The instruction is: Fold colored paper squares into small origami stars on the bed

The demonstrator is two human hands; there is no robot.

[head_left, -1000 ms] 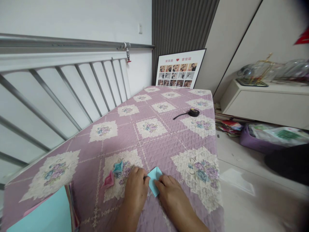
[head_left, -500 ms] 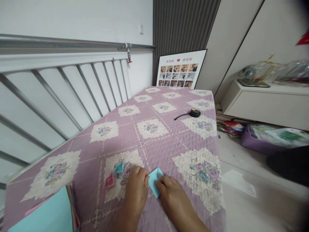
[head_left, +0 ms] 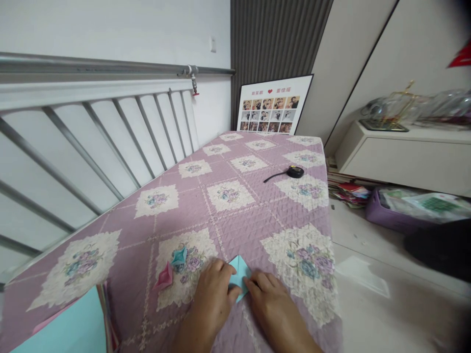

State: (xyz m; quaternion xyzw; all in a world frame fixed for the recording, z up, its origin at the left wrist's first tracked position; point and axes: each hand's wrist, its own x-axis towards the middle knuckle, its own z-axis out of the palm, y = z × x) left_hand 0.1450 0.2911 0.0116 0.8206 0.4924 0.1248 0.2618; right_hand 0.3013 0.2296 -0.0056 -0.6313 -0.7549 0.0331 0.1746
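Note:
A small folded piece of light blue paper lies on the flowered bedspread, one corner pointing away from me and a crease running down from it. On its left side my left hand grips the edge, thumb and fingers closing on it. My right hand holds the right side, fingers curled with the tips on the paper. To the left of my hands sit a small blue folded paper piece and a pink one.
A stack of coloured paper, blue sheet on top, lies at the lower left. A black tape measure with a strap rests farther back. The purple bedspread borders a white radiator; a purple basket stands on the floor at right.
My left hand has shifted right onto the blue paper, its thumb now on the lower left edge. My right hand has moved slightly right, toward the paper's right edge.

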